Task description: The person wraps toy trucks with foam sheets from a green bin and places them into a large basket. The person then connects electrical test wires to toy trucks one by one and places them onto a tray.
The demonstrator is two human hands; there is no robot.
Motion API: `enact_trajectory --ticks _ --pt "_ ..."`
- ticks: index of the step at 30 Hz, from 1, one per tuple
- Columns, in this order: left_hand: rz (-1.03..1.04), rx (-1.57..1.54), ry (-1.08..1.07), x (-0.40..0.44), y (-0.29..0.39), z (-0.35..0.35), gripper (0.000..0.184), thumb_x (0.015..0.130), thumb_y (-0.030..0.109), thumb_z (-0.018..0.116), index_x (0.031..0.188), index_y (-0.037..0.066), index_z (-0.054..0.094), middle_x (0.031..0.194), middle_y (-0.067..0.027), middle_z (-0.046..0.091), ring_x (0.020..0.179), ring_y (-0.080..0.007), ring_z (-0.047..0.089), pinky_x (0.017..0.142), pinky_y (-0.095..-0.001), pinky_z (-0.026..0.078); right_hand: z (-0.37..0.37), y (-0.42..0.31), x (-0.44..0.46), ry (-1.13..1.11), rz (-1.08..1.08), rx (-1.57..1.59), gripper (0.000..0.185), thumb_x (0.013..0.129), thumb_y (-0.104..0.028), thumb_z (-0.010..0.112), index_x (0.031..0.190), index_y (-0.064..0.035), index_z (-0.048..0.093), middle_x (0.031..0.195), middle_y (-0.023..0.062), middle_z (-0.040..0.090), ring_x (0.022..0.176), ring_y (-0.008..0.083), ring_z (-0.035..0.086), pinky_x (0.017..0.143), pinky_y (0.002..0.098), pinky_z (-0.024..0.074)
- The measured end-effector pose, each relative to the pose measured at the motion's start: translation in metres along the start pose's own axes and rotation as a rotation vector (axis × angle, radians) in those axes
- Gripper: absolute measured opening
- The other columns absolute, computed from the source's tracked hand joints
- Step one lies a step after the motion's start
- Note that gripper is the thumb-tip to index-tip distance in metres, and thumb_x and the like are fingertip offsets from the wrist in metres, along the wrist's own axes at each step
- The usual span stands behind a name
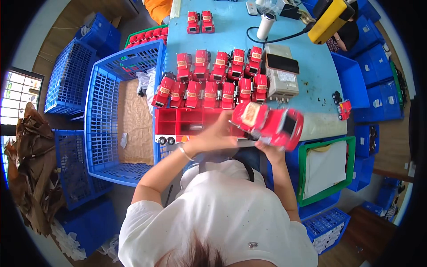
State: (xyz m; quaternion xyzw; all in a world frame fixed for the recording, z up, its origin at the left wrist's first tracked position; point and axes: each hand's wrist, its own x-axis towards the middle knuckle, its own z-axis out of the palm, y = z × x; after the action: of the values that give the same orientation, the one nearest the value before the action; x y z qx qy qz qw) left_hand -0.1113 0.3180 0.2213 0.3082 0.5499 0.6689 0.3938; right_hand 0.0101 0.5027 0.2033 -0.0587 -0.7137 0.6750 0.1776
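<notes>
A red toy truck (278, 127) is held up just above the table's front edge, tilted and slightly blurred. My right hand (270, 151) grips it from below near its cab end. At its other end, my left hand (215, 135) has its fingers closed against the truck, some of them out of sight. Beneath my left hand lies a long red toy trailer (167, 116) with open compartments and black wheels. Behind it, several more red toy trucks (210, 94) stand in two close rows.
Left of the table stands a large blue crate (102, 133) lined with brown paper. A grey box (280, 82) carries a phone (283, 63). A yellow tool (330, 22) hangs at upper right. On the right are a small red toy (344, 109) and a green-rimmed bin (304, 178).
</notes>
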Motion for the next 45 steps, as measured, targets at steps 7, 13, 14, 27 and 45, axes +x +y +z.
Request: enact_trajectory --ticks 7,13,14,27,45 --pt "-0.402 -0.499 0.248 0.009 0.066 -0.044 0.042 0.084 0.015 0.064 0.117 0.002 0.042 0.102 -0.0108 0.058 0.084 -0.0162 0.059 0.071 -0.0288 0.049 -0.011 -0.012 0.057 -0.238 -0.829 -0.711 0.031 0.072 -0.017 0.071 0.095 -0.0115 0.051 0.116 0.0143 0.056 0.106 0.0294 0.054 0.099 0.0538 0.0261" --pt "0.23 1.064 0.975 0.064 0.035 -0.193 0.043 0.076 0.013 0.069 0.113 0.003 0.049 0.096 -0.0145 0.06 0.087 -0.023 0.06 0.077 -0.0325 0.049 -0.225 0.056 0.076 0.417 -0.354 -1.014 0.019 0.092 -0.013 0.048 0.108 -0.0039 0.051 0.108 0.0127 0.057 0.1 0.0269 0.052 0.091 0.0361 0.0376" --pt "0.241 1.205 1.012 0.072 0.031 -0.222 0.045 0.077 0.02 0.068 0.114 0.003 0.049 0.102 -0.0171 0.06 0.092 -0.031 0.06 0.08 -0.038 0.048 -0.279 0.072 0.072 0.538 -0.268 -0.981 0.02 0.093 -0.015 0.046 0.107 -0.0024 0.053 0.108 0.0122 0.057 0.101 0.0256 0.052 0.091 0.0349 0.038" --pt "-0.622 1.112 0.513 0.134 -0.096 -0.407 0.079 0.076 0.025 0.059 0.14 0.001 0.02 0.126 -0.0276 0.045 0.114 -0.0395 0.049 0.093 -0.0403 0.041 -0.578 0.215 0.077 1.537 0.389 -0.701 0.068 0.064 -0.002 0.062 0.124 -0.0136 0.033 0.113 0.0176 0.051 0.105 0.033 0.053 0.093 0.0334 0.0401" --pt "0.276 1.304 0.25 0.229 -0.021 -0.019 0.061 0.066 0.0 0.069 0.122 0.004 0.045 0.129 -0.0196 0.043 0.121 -0.0372 0.04 0.1 -0.0437 0.034 -0.413 0.162 0.08 1.062 -0.218 -1.268 0.047 0.058 -0.013 0.08 0.096 -0.0128 0.052 0.089 0.0042 0.056 0.086 0.0292 0.052 0.083 0.0424 0.0364"
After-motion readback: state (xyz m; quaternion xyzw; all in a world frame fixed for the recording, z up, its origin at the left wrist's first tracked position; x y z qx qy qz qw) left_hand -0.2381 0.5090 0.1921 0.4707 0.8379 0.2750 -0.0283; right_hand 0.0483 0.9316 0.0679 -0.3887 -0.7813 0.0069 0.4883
